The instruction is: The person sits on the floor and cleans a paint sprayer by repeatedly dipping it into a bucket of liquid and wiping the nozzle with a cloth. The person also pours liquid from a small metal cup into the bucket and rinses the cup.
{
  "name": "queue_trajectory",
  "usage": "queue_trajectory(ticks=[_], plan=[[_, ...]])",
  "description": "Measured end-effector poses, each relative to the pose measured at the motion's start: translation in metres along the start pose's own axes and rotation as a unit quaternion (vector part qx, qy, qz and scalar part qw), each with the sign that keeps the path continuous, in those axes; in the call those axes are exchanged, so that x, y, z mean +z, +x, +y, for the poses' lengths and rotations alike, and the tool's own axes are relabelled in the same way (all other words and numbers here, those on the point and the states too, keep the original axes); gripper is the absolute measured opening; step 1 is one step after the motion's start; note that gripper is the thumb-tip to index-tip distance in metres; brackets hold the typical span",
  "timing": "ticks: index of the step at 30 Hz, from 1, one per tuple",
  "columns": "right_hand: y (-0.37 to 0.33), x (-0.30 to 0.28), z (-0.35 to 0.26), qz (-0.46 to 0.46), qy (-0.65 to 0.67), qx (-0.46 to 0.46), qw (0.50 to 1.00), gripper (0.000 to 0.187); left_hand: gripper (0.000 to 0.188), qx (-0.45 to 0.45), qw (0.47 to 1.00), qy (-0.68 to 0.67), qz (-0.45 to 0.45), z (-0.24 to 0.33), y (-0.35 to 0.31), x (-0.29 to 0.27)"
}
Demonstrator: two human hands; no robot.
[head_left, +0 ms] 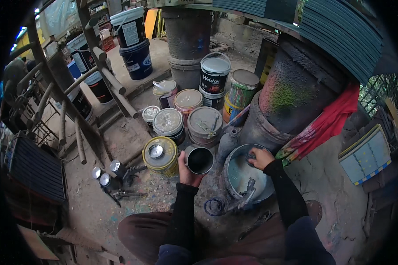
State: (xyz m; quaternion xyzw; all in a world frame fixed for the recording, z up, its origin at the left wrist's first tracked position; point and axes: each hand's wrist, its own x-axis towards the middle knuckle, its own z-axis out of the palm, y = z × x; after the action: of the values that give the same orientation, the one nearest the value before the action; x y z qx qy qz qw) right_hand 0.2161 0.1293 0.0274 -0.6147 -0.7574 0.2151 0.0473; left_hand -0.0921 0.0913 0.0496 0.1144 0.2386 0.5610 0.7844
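Note:
My left hand (189,174) is wrapped round the side of a round metal can (200,160), tilted so that its dark inside shows. My right hand (261,158) reaches over the far right part of a wide grey tub (228,176) with pale, milky residue inside. The right fingers are curled together round something small and dark that I cannot make out. In the tub's near part leans a paint-caked tool (250,185), its kind unclear. Left of the can stands a yellow-rimmed paint can (160,155) with a small silver lid on top.
Several lidded paint cans (189,99) and buckets (215,73) stand beyond my hands. A grey bottle (227,142) is close to the tub. Small silver-topped cans (105,179) sit at left, near a wooden ladder (62,106). A red cloth (325,126) hangs from a large drum (292,84).

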Motion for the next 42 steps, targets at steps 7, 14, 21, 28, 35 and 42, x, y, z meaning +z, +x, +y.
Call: queue_trajectory(ticks=[7, 14, 21, 28, 35, 42], plan=[[0.127, 0.013, -0.137, 0.132, 0.127, -0.14, 0.973, 0.042, 0.059, 0.012, 0.993, 0.049, 0.106, 0.008, 0.013, -0.037], [0.187, 0.05, -0.109, 0.146, -0.053, -0.112, 0.981, 0.064, 0.061, -0.008, 0.999, -0.013, 0.049, 0.008, 0.019, -0.028], [0.025, -0.05, -0.121, -0.09, 0.412, -0.211, 0.882, 0.049, 0.063, -0.087, 0.991, -0.07, -0.073, -0.011, 0.012, 0.002], [-0.061, -0.06, -0.042, -0.127, 0.603, 0.078, 0.784, 0.033, 0.064, -0.262, 0.95, -0.073, -0.151, -0.078, -0.003, 0.076], [-0.114, -0.044, -0.007, -0.111, 0.682, 0.181, 0.7, 0.015, 0.051, -0.322, 0.913, 0.073, -0.238, -0.129, -0.012, 0.092], [-0.148, -0.089, 0.008, 0.257, 0.554, 0.0, 0.792, 0.033, 0.057, -0.274, 0.947, 0.09, -0.142, -0.132, -0.023, 0.125]])
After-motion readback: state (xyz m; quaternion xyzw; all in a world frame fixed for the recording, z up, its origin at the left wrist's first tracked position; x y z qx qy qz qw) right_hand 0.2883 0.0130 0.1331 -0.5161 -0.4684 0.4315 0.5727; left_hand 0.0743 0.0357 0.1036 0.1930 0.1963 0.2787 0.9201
